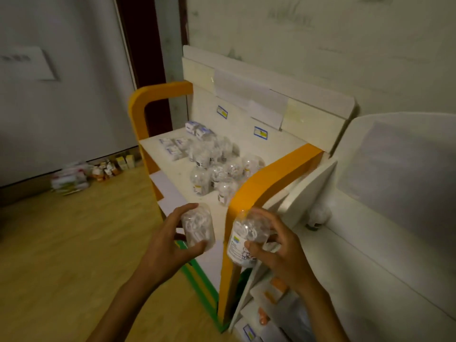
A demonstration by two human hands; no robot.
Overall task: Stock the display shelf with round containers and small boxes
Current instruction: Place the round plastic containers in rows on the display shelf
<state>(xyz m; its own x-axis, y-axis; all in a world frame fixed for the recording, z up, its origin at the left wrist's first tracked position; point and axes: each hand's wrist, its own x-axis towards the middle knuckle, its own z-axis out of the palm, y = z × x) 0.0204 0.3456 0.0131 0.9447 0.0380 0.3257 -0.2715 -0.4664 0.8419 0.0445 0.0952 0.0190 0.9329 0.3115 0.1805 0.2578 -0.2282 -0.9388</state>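
My left hand (167,240) grips a clear round container (197,225) full of white pieces, just in front of the display shelf (177,169). My right hand (278,253) holds a second clear round container (243,240) with a printed label, in front of the orange right side panel (269,178). On the shelf's white top tier stand several clear round containers (217,169). Behind them, at the back left, lie several small white-and-blue boxes (180,144).
A second white display unit (385,193) stands close on the right, with a round container (318,214) on it. Lower tiers with packs (274,304) sit below my right hand. Bags and small boxes (93,174) lie on the wooden floor along the left wall.
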